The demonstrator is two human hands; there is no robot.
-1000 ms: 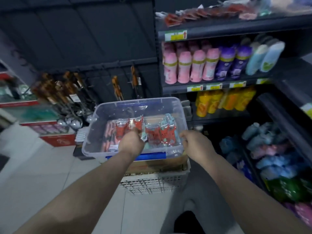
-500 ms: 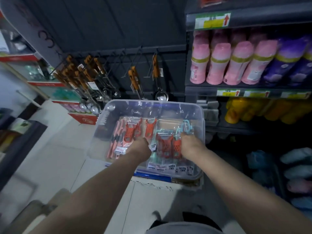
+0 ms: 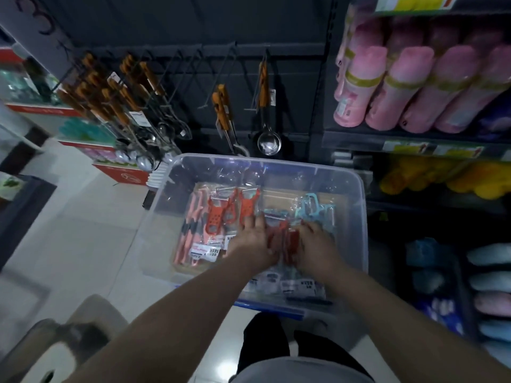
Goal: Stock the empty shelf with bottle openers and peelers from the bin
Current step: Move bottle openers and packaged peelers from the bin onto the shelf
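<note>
A clear plastic bin sits in front of me, holding packaged red-orange peelers, pale blue peelers and pink-handled tools. Both my hands are inside the bin. My left hand and my right hand press from either side on a bunch of red packaged peelers between them. Behind the bin, the dark peg wall has several bare hooks in its middle.
Orange-handled ladles and spoons hang at the left of the peg wall, and a single ladle hangs above the bin. Pink bottles and yellow bottles fill shelves at the right. A beige stool stands at lower left.
The view has dropped closer over the bin. Both hands have reached deeper in and closed together on the red packaged peelers at the bin's middle.
</note>
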